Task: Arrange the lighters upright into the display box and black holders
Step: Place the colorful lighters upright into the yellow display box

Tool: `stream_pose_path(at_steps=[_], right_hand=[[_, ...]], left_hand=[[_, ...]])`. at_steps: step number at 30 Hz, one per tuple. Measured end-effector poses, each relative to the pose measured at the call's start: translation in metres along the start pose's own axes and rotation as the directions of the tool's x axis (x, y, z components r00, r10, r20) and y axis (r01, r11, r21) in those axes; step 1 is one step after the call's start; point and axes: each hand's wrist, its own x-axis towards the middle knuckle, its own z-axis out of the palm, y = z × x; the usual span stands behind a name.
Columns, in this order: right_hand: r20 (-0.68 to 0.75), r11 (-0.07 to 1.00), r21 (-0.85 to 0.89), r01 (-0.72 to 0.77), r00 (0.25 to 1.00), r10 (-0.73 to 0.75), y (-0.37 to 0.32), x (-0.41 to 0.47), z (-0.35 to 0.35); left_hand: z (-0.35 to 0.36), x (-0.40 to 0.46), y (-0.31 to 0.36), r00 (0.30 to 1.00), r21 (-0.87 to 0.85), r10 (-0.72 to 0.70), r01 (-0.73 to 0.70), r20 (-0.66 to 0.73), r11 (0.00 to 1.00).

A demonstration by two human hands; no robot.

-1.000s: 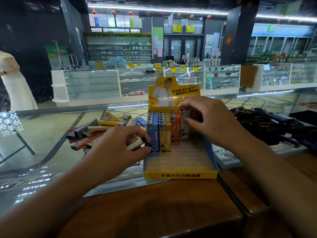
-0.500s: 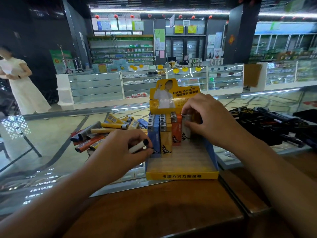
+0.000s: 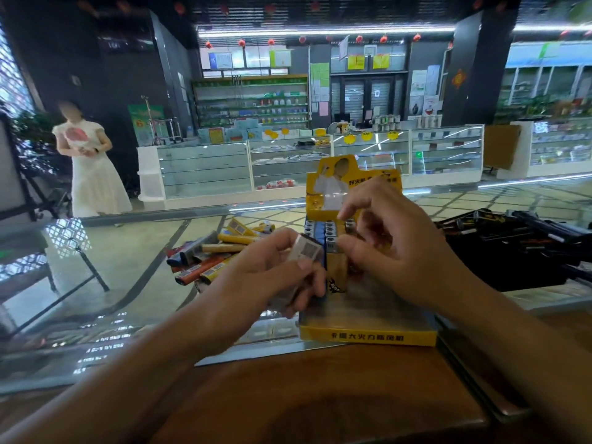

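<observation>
- Yellow cardboard display box [image 3: 368,336] sits on the worktop [image 3: 320,405] at the middle of the view, its tall back card at 12 o'clock.
- Upright lighters [image 3: 323,230] fill the back rows of the box, blue and yellow ones at the front of the block.
- The left hand [image 3: 272,277] grips a pale lighter [image 3: 306,251] with a barcode label, thumb on top, just at 9 o'clock of the box.
- The right hand [image 3: 394,251] hangs over the upright rows with its fingers curled; blur hides whether they pinch anything, so I cannot tell.
- A loose heap of lighters [image 3: 211,254] lies flat on the glass at 9 o'clock of the box, behind the left hand.
- Black holders [image 3: 512,248] stand at 3 o'clock of the box.
- A person in a white dress [image 3: 91,168] stands far off at 10 o'clock.
</observation>
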Motion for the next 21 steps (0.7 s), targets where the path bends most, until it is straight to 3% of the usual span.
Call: stream_pose_path(at_steps=[3, 12, 17, 21], right_hand=[[0.027, 0.998, -0.015, 0.069, 0.997, -0.068, -0.0018, 0.0012, 0.0049], [0.147, 0.993, 0.119, 0.029, 0.988, -0.046, -0.0082, -0.0012, 0.0058], [0.027, 0.978, 0.176, -0.114, 0.993, 0.111, -0.0050, -0.0034, 0.0008], [0.017, 0.946, 0.244, -0.216, 0.976, 0.218, -0.0067, -0.0032, 0.0008]], left_hand=[[0.0039, 0.0007, 0.0002, 0.999, 0.077, 0.033, -0.032, -0.007, 0.997], [0.0049, 0.0010, 0.0000, 0.998, 0.318, 0.065, -0.061, 0.001, 0.946], [0.0024, -0.0004, 0.0047, 0.970, 0.283, 0.080, -0.012, -0.228, 0.959], [-0.0003, 0.0009, 0.0065, 0.953, 0.096, 0.079, -0.053, -0.291, 0.994]])
